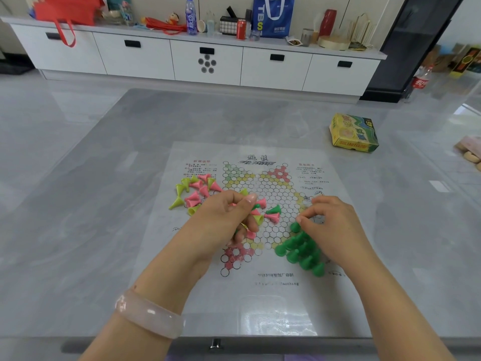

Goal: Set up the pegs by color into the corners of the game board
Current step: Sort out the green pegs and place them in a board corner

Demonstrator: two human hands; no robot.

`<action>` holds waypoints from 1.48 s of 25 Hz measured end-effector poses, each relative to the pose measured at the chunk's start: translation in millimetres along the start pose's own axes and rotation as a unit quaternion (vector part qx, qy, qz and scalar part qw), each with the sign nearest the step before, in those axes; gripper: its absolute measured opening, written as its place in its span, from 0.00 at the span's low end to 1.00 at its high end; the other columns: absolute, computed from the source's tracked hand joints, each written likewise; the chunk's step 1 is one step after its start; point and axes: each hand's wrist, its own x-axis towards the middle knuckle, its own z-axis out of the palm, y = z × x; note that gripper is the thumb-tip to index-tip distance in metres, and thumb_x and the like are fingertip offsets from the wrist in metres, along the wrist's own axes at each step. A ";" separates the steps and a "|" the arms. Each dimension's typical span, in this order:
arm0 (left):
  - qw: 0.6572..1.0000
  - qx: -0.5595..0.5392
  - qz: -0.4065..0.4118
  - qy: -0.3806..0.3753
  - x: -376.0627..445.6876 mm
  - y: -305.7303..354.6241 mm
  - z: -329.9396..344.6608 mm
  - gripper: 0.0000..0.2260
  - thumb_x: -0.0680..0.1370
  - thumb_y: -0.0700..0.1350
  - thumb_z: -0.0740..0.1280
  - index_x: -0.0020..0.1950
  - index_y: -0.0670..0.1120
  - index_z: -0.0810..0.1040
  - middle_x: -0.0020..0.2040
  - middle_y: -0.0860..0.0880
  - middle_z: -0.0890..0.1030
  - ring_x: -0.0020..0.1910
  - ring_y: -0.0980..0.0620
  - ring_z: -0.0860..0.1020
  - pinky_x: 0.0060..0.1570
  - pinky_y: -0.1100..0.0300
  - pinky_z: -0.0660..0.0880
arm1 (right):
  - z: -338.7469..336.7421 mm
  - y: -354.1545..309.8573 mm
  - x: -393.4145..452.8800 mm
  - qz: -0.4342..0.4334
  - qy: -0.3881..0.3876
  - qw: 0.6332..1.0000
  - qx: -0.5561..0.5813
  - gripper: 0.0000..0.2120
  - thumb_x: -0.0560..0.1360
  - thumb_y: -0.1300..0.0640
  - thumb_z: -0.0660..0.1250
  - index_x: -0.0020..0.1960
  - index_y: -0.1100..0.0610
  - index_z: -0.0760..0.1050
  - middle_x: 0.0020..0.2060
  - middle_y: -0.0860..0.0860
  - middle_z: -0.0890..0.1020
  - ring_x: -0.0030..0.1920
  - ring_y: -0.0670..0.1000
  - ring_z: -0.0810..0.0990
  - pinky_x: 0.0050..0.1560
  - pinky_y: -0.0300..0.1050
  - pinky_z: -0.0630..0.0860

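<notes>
A paper game board (260,287) printed with a star of circles lies on the grey table. Several green pegs (302,250) stand upright in its near right corner. My right hand (330,227) hovers over them, its fingers pinching one green peg at the cluster's top. My left hand (223,220) grips a handful of mixed pegs over the board's left middle. A few loose pink and green pegs (272,213) lie between my hands. A heap of pink and yellow-green pegs (196,191) lies at the board's left edge.
A yellow and green game box (354,132) sits on the table at the far right. A white cabinet (205,61) crowded with bottles, bags and cans runs along the back. A pink bracelet (149,317) is on my left wrist.
</notes>
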 end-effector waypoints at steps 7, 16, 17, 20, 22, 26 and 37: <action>1.000 0.015 0.002 0.012 0.4 0.3 1.0 0.13 0.78 0.51 0.59 0.36 0.46 0.70 0.25 0.53 0.74 0.21 0.58 0.68 0.21 0.70 0.65 | -0.4 -0.8 0.2 0.006 -0.006 1.000 -0.013 0.03 0.71 0.54 0.68 0.40 0.50 0.81 0.61 0.48 0.74 0.64 0.52 0.67 0.65 0.53 0.64; 1.000 0.013 -0.003 0.017 0.2 0.1 2.0 0.13 0.77 0.51 0.60 0.36 0.45 0.71 0.28 0.51 0.71 0.20 0.60 0.67 0.21 0.71 0.65 | -10.9 -8.0 -7.0 -0.038 0.029 0.998 0.045 0.04 0.72 0.55 0.67 0.39 0.47 0.77 0.49 0.45 0.76 0.56 0.47 0.72 0.59 0.45 0.67; 1.000 0.012 -0.003 0.016 0.1 0.1 3.2 0.14 0.77 0.51 0.60 0.36 0.45 0.71 0.28 0.51 0.71 0.20 0.60 0.67 0.21 0.71 0.65 | -12.5 -11.7 -9.5 -0.056 0.036 0.994 0.082 0.03 0.72 0.55 0.67 0.40 0.48 0.77 0.47 0.43 0.76 0.53 0.45 0.73 0.57 0.40 0.66; 1.000 0.019 -0.005 0.002 -0.2 -1.8 9.0 0.15 0.77 0.54 0.59 0.34 0.46 0.73 0.27 0.52 0.71 0.20 0.59 0.67 0.21 0.71 0.65 | -12.8 -27.1 -19.1 -0.129 -0.005 0.978 0.162 0.04 0.72 0.53 0.66 0.41 0.46 0.79 0.44 0.39 0.78 0.50 0.37 0.74 0.51 0.25 0.65; 1.000 0.025 -0.006 -0.006 0.7 -3.8 12.0 0.16 0.76 0.55 0.59 0.35 0.46 0.75 0.26 0.53 0.71 0.21 0.58 0.67 0.21 0.71 0.66 | -8.8 -33.8 -23.0 -0.168 -0.042 0.968 0.179 0.04 0.72 0.52 0.66 0.41 0.44 0.78 0.45 0.38 0.78 0.51 0.34 0.74 0.50 0.20 0.64; 1.000 0.029 -0.010 -0.004 2.9 -5.4 13.4 0.18 0.77 0.56 0.58 0.32 0.48 0.74 0.25 0.53 0.72 0.21 0.58 0.67 0.21 0.70 0.66 | -4.2 -33.8 -22.2 -0.179 -0.048 0.963 0.198 0.03 0.71 0.54 0.68 0.42 0.48 0.81 0.45 0.40 0.79 0.51 0.35 0.75 0.51 0.22 0.66; 0.965 0.228 0.061 0.112 5.1 -8.3 11.0 0.07 0.79 0.48 0.58 0.47 0.50 0.75 0.42 0.55 0.76 0.35 0.62 0.71 0.36 0.71 0.67 | -21.6 -22.9 -16.5 -0.091 0.059 0.961 0.253 0.06 0.71 0.55 0.68 0.38 0.45 0.77 0.43 0.39 0.80 0.47 0.32 0.74 0.47 0.25 0.68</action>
